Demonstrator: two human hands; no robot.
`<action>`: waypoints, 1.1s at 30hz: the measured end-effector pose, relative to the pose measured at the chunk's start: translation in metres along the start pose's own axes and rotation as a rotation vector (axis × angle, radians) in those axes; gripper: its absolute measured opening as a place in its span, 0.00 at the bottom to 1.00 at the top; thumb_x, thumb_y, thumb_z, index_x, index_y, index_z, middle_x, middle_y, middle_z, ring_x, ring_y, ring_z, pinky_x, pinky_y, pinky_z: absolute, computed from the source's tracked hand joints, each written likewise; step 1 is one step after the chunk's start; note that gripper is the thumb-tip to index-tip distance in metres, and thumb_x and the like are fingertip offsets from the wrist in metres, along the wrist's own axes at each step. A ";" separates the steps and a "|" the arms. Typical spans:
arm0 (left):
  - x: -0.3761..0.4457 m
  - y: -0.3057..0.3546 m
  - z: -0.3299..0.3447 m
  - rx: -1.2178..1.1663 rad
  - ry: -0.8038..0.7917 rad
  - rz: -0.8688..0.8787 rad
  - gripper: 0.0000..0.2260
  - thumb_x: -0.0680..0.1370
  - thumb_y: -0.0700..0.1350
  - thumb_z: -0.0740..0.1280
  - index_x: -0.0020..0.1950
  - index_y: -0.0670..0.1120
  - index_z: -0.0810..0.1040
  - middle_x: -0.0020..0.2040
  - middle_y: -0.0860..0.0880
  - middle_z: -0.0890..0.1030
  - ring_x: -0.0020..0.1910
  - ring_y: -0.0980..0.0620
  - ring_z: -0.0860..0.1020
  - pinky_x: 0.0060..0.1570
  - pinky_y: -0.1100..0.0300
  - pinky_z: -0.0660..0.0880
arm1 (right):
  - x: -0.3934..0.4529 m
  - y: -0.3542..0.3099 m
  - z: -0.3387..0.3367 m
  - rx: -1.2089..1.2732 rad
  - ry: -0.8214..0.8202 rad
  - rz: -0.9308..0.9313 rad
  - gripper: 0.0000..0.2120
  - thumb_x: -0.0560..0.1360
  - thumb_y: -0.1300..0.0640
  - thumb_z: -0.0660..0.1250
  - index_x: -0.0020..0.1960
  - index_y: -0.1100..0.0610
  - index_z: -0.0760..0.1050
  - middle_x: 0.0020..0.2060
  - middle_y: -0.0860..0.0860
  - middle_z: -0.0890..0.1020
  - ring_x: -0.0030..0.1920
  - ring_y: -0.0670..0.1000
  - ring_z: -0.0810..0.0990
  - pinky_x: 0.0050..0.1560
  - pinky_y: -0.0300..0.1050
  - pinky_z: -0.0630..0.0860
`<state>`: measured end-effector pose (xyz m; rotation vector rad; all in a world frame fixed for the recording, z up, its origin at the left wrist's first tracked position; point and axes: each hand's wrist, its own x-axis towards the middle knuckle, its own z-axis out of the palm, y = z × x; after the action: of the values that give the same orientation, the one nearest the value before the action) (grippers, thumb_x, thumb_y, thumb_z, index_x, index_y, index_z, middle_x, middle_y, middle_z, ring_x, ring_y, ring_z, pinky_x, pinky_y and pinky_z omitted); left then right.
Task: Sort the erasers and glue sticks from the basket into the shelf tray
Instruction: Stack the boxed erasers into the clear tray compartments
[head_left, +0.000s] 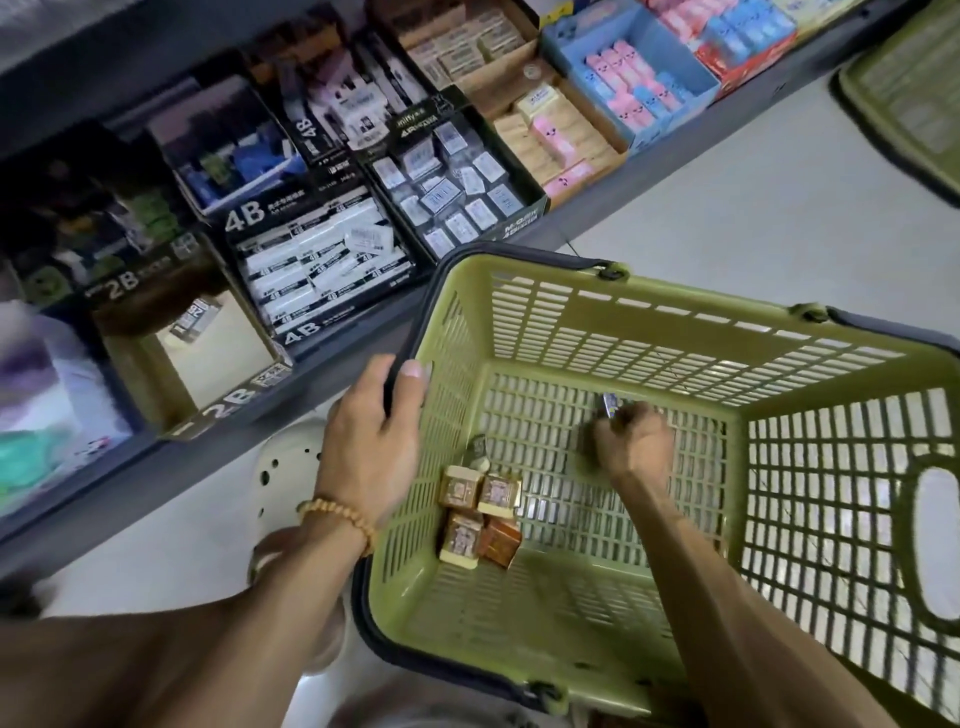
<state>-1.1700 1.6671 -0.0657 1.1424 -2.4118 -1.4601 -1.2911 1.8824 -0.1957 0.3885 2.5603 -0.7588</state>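
Observation:
A green slatted basket (675, 332) stands on the floor before a low shelf. My left hand (374, 436), with a bead bracelet on the wrist, grips the basket's left rim and dark handle. My right hand (631, 441) is down inside on the basket floor, fingers closed on a small blue-and-white eraser (609, 404) that pokes out above them. Several tan and orange eraser boxes (480, 512) lie clustered at the basket's left floor, with a small pale piece (479, 460) just beyond them. The shelf holds a nearly empty 2B tray (208, 358) containing one packet.
Shelf trays run along the top: a 4B eraser box (317, 270), a black tray of small wrapped erasers (457, 182), tan and pink erasers (556, 140), a blue box (639, 78). Another green basket (909, 88) sits at upper right. A white clog (291, 457) is below my left hand.

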 end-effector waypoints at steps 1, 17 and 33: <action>0.000 0.000 0.000 0.001 0.000 -0.001 0.17 0.77 0.64 0.52 0.44 0.54 0.74 0.43 0.52 0.81 0.45 0.51 0.81 0.50 0.42 0.79 | -0.010 -0.011 0.003 0.050 -0.077 -0.016 0.09 0.75 0.55 0.71 0.52 0.58 0.77 0.46 0.55 0.84 0.46 0.56 0.83 0.51 0.57 0.82; -0.001 0.004 -0.001 0.032 -0.017 0.007 0.16 0.81 0.59 0.54 0.45 0.50 0.74 0.42 0.48 0.82 0.44 0.50 0.80 0.48 0.43 0.78 | -0.046 -0.076 0.055 0.232 -0.701 0.128 0.10 0.74 0.69 0.72 0.53 0.66 0.75 0.37 0.57 0.80 0.24 0.44 0.80 0.29 0.36 0.78; -0.006 0.020 -0.020 -0.018 -0.053 -0.052 0.12 0.82 0.53 0.57 0.62 0.52 0.73 0.50 0.56 0.78 0.51 0.55 0.77 0.53 0.57 0.73 | -0.098 -0.131 -0.052 0.892 -0.623 -0.110 0.13 0.72 0.66 0.75 0.50 0.56 0.73 0.36 0.52 0.83 0.33 0.48 0.78 0.36 0.42 0.71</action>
<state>-1.1680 1.6619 -0.0376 1.1853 -2.4153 -1.5434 -1.2728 1.7920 -0.0509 0.2126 1.5684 -1.7299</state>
